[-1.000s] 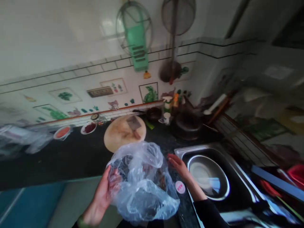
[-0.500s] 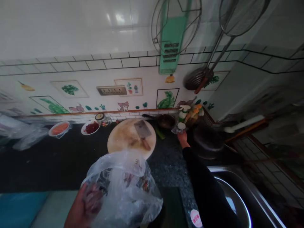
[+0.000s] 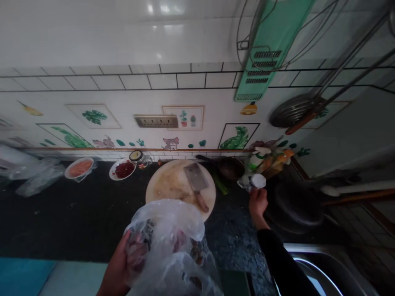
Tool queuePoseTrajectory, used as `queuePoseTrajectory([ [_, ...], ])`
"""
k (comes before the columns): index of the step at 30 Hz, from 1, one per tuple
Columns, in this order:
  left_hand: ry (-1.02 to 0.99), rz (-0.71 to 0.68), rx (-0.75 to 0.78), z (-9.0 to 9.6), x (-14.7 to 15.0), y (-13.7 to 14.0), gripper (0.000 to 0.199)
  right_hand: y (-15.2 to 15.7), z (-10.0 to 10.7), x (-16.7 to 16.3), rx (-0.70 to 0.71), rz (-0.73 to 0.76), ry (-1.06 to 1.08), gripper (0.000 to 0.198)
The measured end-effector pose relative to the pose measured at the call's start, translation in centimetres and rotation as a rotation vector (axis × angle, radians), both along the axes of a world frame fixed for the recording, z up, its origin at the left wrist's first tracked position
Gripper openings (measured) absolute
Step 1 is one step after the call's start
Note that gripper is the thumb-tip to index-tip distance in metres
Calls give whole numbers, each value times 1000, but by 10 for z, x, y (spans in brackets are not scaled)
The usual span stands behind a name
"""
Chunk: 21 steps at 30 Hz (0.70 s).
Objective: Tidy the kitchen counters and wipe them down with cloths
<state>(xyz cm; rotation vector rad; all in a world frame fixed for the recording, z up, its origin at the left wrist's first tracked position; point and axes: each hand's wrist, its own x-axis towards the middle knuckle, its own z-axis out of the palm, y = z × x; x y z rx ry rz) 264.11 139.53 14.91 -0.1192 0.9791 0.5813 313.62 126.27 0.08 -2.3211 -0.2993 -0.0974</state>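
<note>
While the left hand [image 3: 121,263] grasps the clear plastic bag [image 3: 173,263], held on the near side of the round chopping board [image 3: 166,185], the right hand [image 3: 258,205] is at the white-topped container [image 3: 258,181] to the board's right, though I cannot tell whether it has a grip. A steady left hold would keep the loose bag from sagging, and grasping the container around its side looks surest.

A white tiled wall [image 3: 108,41] with leaf pictures [image 3: 94,116] carries a socket panel [image 3: 156,121]. Bright glints [image 3: 165,8] mark its glossy upper part. Below runs a dark countertop [image 3: 92,218].
</note>
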Motion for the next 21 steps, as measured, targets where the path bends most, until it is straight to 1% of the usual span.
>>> queuePoseTrajectory([
  [2,1,26,9,2,9,0,36,8,7,-22,179,153,-10,51],
  [3,-7,33,8,2,13,-1,38,19,10,-34,234,259,9,51],
  [4,-20,41,4,3,17,-2,40,36,14,-45,251,372,43,50],
  [5,-40,53,-4,3,21,-4,42,58,17,-57,244,485,79,48],
  [7,-87,91,-39,2,27,-7,45,112,23,-80,196,672,144,43],
  [9,-138,142,-92,1,31,-10,46,169,26,-103,111,787,184,36],
  [12,-207,203,-149,0,35,-15,45,241,27,-131,-68,864,202,25],
  [14,-242,236,-160,0,37,-18,43,274,26,-142,-144,885,216,22],
  [17,-268,265,-171,0,39,-21,40,305,23,-150,-178,903,243,21],
  [21,-277,238,-160,-1,41,-21,37,325,25,-154,-183,913,248,20],
])
